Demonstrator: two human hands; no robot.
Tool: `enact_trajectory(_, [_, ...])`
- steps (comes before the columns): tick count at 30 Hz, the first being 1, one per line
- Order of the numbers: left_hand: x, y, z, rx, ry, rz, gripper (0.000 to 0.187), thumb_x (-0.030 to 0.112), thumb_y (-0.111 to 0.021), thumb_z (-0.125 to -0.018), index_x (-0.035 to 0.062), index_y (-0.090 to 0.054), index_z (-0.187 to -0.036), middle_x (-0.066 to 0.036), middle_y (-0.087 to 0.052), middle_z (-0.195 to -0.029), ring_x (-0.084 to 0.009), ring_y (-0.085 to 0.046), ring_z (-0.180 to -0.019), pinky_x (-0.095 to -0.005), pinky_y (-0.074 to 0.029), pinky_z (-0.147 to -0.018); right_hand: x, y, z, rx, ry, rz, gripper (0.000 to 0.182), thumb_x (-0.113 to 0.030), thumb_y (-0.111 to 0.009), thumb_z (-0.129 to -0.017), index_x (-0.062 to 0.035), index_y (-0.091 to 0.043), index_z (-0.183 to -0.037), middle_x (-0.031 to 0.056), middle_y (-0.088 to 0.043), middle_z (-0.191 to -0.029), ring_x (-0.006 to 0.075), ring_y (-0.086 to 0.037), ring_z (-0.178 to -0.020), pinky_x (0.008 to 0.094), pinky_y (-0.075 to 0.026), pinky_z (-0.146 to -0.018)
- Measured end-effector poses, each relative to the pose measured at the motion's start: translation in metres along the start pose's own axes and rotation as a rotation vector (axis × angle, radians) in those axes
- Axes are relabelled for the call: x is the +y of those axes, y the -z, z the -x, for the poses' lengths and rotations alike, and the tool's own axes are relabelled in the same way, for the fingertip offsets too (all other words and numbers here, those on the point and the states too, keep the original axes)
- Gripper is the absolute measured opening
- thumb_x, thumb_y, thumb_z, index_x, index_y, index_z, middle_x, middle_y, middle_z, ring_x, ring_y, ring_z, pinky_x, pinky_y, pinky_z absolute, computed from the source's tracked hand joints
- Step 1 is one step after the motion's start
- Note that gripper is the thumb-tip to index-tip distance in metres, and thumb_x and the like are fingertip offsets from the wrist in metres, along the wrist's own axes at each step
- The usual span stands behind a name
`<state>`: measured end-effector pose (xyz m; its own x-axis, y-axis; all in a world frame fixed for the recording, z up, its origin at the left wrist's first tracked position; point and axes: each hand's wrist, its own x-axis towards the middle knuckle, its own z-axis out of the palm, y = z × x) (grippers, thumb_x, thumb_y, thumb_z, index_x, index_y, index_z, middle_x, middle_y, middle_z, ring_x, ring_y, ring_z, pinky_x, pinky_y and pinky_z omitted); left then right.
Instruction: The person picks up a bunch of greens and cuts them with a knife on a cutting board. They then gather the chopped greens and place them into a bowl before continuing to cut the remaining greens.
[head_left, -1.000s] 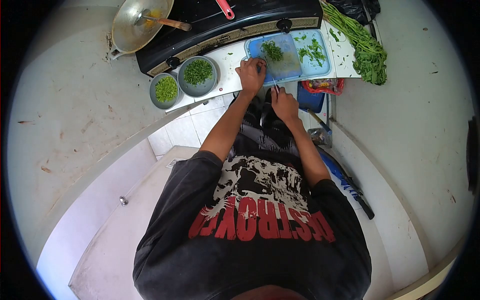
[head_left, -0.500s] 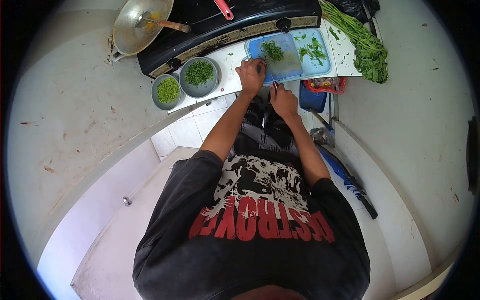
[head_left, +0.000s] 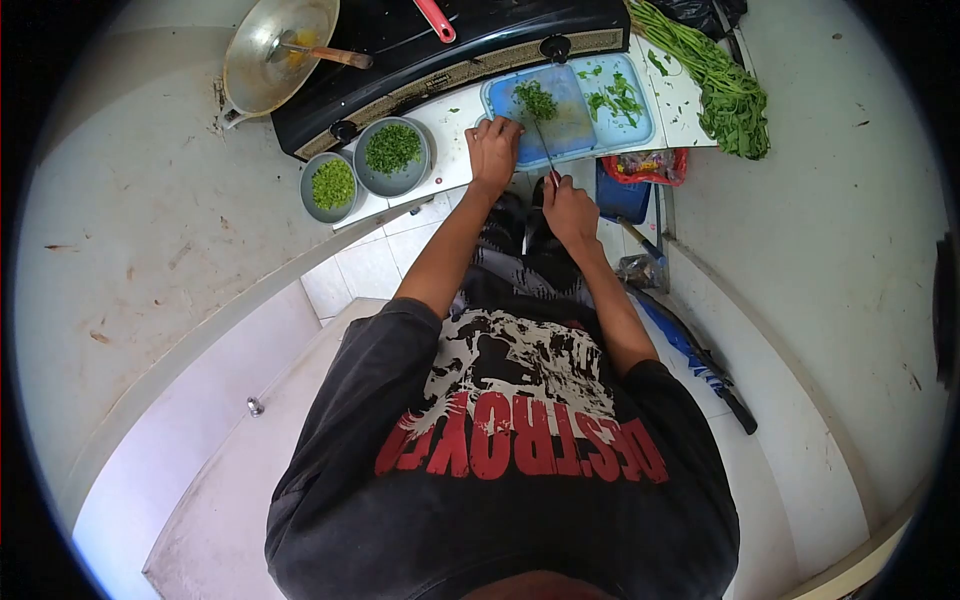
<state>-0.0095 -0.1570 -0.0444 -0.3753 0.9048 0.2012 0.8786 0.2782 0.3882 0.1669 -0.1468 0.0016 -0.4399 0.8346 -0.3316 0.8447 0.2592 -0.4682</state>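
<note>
In my right hand [head_left: 571,210] is a kitchen knife [head_left: 544,146]. Its red handle is inside my closed fingers, and the thin blade points away over the blue cutting board [head_left: 562,128], its tip by a small heap of chopped greens [head_left: 537,99]. My left hand [head_left: 494,152] rests at the board's left edge with its fingers curled there; the fingertips are partly hidden. Under the board lies a light blue tray [head_left: 645,125], with loose green leaves [head_left: 622,103] on its right part.
To the left stand two grey bowls of chopped greens, one darker [head_left: 393,147] and one paler [head_left: 333,185]. A wok [head_left: 262,75] with a wooden-handled utensil sits by the black stove [head_left: 450,60]. Leafy stalks [head_left: 735,115] lie right; a red basket [head_left: 680,168] stands below the counter.
The knife blade now reaches up across the board to the chopped greens; before, it was lower near the front edge. My right hand has drawn slightly nearer to me, while the left stays at the board's edge.
</note>
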Motion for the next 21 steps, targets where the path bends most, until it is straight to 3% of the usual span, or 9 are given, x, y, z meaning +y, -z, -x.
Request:
enact_trajectory(5, [-0.002,0.004,0.001,-0.058,0.034,0.008,0.007,0.012,-0.07,-0.086,0.0143,-0.074,-0.09,-0.002,-0.067,-0.095,-0.0259,-0.062,-0.092,-0.0427,-0.042,-0.079,-0.005,-0.005,-0.003,-0.029,0.082,-0.025,0.039,-0.036,-0.051,-0.099,0.0014,-0.06,-0.091,0.0252,-0.068,-0.072,0.0432,-0.069,-0.067,0.0512,-0.056,-0.061])
enact_trajectory(14, [-0.001,0.0,-0.003,0.029,0.134,0.186,0.004,0.01,-0.073,-0.081,0.0094,-0.076,-0.084,-0.007,-0.071,-0.09,-0.0311,-0.064,-0.087,-0.0422,-0.05,-0.079,-0.005,-0.011,-0.017,-0.005,0.098,-0.038,0.039,-0.037,-0.051,-0.099,0.0006,-0.061,-0.092,0.0268,-0.067,-0.071,0.0448,-0.068,-0.067,0.0529,-0.056,-0.063])
enact_trajectory(21, [0.002,-0.001,-0.006,0.019,0.244,0.254,0.004,0.011,-0.071,-0.083,0.0106,-0.075,-0.085,-0.009,-0.07,-0.087,-0.0317,-0.062,-0.086,-0.0426,-0.05,-0.078,0.001,-0.004,-0.015,-0.02,0.108,0.012,0.037,-0.035,-0.053,-0.099,0.0003,-0.062,-0.092,0.0246,-0.068,-0.073,0.0427,-0.07,-0.07,0.0517,-0.056,-0.065])
